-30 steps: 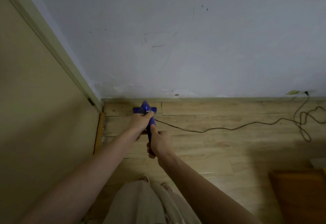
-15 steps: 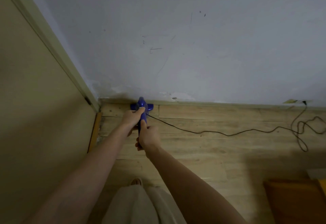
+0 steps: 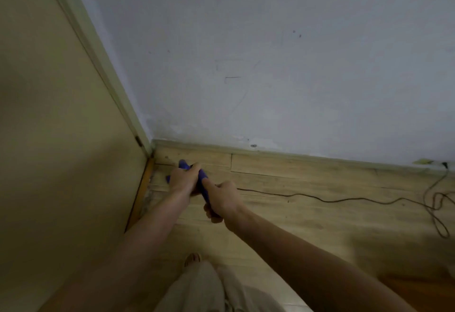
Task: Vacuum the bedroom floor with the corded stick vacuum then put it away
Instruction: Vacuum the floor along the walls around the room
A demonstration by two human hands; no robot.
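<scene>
Beige door (image 3: 56, 139): we see it at far left, meeting the corner.
Left hand (image 3: 183, 180): we note it gripping the blue stick vacuum (image 3: 203, 181) near that corner.
Right hand (image 3: 222, 198): wrapped round the handle just behind.
Cord (image 3: 344, 199): trails right over the wood floor (image 3: 320, 233).

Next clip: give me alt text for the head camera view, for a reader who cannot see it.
Seen from above, both hands hold a blue stick vacuum in a room corner, left hand ahead of right hand. Its black cord trails right across the wooden floor to loose loops near the scuffed white wall; a beige door fills the left.
</scene>
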